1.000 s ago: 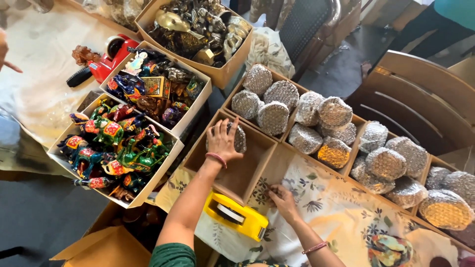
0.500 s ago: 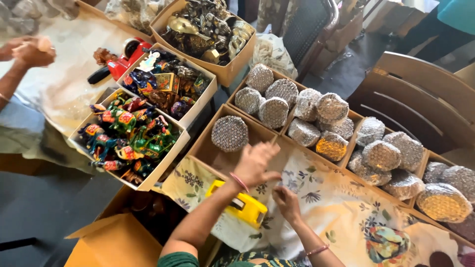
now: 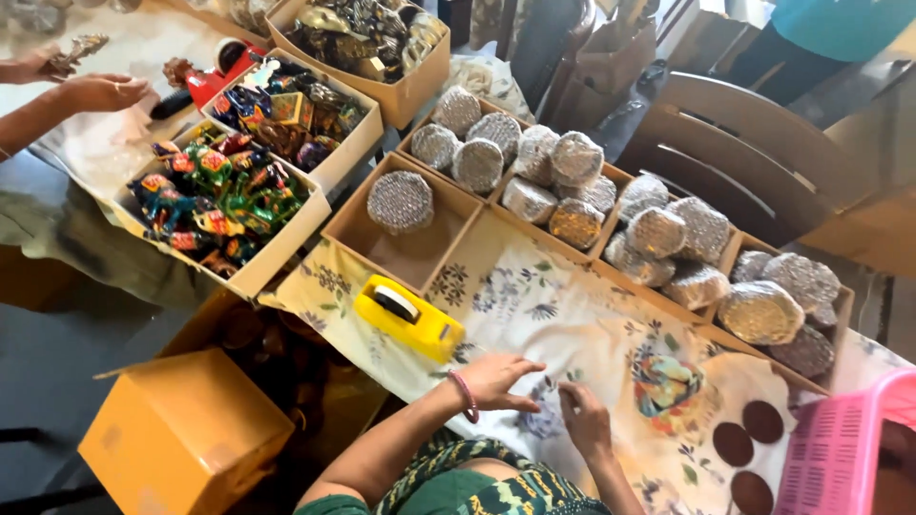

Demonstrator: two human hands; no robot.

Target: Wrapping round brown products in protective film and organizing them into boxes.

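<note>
both hands on floral cloth [image 3: 572, 315], yellow tape dispenser [image 3: 408, 318] nearby

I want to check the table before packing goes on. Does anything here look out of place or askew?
Only small things stand out. One silver disc lies alone in its cardboard box, while the neighbouring boxes are packed full. The yellow tape dispenser lies at a slant on the floral cloth, near the left hand. Nothing looks spilled or damaged.
</note>
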